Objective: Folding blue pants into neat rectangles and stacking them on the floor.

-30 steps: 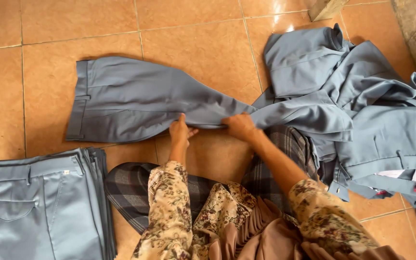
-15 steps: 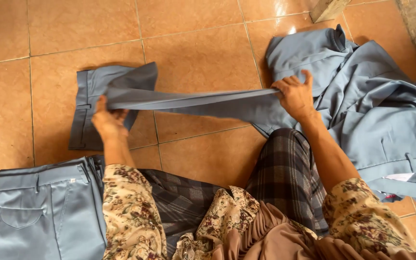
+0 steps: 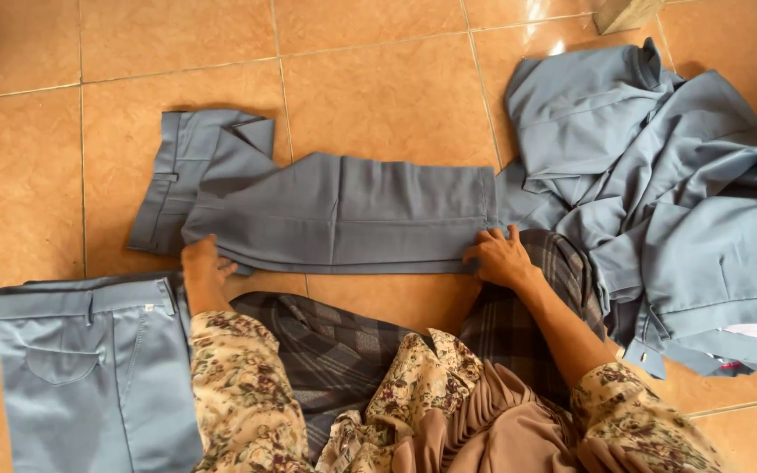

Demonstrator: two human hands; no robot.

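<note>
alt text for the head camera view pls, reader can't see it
Seen from above, a person's left hand and right hand press a folded pair of grey trousers flat on an orange tiled floor. A folded stack lies left, a loose heap right.

Trousers (image 3: 335, 210) on floor (image 3: 378, 79) between folded stack (image 3: 89, 368) left, heap (image 3: 676, 193) right
</note>
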